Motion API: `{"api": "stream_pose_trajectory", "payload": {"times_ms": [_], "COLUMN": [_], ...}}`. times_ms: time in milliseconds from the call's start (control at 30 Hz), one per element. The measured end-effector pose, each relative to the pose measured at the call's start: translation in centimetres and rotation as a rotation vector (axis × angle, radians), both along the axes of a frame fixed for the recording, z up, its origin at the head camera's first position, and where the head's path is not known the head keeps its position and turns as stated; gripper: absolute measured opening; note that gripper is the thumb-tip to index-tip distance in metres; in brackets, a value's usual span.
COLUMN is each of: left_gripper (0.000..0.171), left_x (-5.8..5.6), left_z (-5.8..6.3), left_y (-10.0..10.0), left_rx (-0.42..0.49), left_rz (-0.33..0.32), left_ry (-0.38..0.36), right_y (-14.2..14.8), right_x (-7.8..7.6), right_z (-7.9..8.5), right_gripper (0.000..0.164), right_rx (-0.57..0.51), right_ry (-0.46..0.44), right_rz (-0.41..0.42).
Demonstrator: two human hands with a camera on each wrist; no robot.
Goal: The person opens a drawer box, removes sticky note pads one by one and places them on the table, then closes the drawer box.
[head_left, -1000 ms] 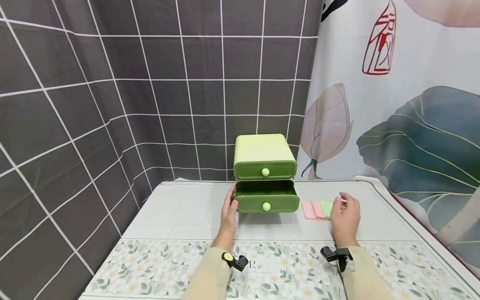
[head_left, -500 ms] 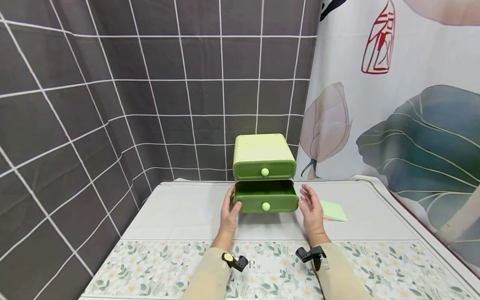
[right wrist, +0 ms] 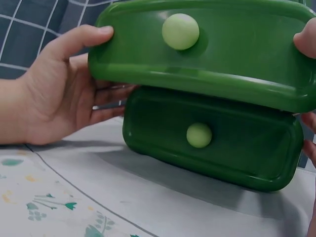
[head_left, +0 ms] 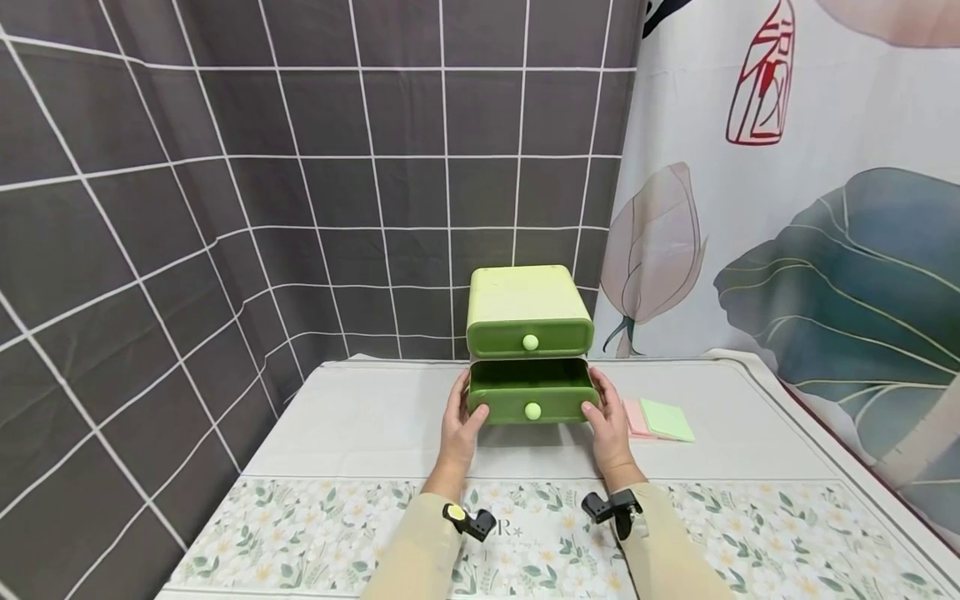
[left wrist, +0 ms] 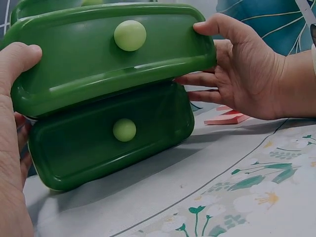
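A small green chest of drawers (head_left: 528, 296) with a pale yellow-green top stands on the table. Its middle drawer (head_left: 495, 407) is pulled out, and the head view shows bare green inside it. My left hand (head_left: 455, 437) holds this drawer at its left end, thumb on the front and fingers along the side. At the opposite end my right hand (head_left: 611, 437) grips it the same way. Below, the wrist views show a bottom drawer (left wrist: 89, 143) that sits further back, with a round light green knob (right wrist: 199, 135). The top drawer (head_left: 495, 340) is closed.
Right of the chest lie a green sticky-note pad (head_left: 667, 420) and pink sticky notes (head_left: 634, 417), partly behind my right hand. A flowered strip (head_left: 315, 533) runs along the table's front. Dark checked cloth (head_left: 337, 192) hangs behind.
My right hand has left the sticky notes, moved left and taken hold of the drawer's right end. My left hand stays at the left end, its thumb now further over the front.
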State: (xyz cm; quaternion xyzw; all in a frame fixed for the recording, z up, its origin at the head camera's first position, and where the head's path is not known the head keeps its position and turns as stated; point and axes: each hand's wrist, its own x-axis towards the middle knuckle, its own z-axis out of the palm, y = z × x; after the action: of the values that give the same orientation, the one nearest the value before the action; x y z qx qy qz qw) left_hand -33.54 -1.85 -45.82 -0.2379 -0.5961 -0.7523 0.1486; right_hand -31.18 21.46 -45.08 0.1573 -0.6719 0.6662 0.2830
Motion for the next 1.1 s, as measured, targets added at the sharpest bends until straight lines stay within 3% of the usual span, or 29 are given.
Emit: {"api": "stream_pose_trajectory", "payload": {"times_ms": [400,700,867,1100], "left_gripper": [0.067,0.064,0.059,0.056], "left_x": [0.0,-0.1,-0.1,-0.3], "left_z": [0.3,0.3,0.4,0.3], "left_y": [-0.1,-0.2,0.0,0.4], "left_rx": [-0.038,-0.085,-0.111,-0.108], "left_rz": [0.029,0.083,0.127,0.15], "left_ry": [-0.046,-0.113,-0.15,-0.165], "right_y": [0.1,0.0,0.5,0.0], "right_x": [-0.4,-1.2,-2.6,-2.7], "right_z": [0.0,-0.9,-2.5,-2.3], "right_gripper": [0.053,0.053,0.053,0.049], "right_rx": [0.003,0.022,0.037,0.051], "right_ry": [-0.114,-0.213,-0.201,-0.202], "right_rz": [-0.009,-0.159,-0.225,-0.336]}}
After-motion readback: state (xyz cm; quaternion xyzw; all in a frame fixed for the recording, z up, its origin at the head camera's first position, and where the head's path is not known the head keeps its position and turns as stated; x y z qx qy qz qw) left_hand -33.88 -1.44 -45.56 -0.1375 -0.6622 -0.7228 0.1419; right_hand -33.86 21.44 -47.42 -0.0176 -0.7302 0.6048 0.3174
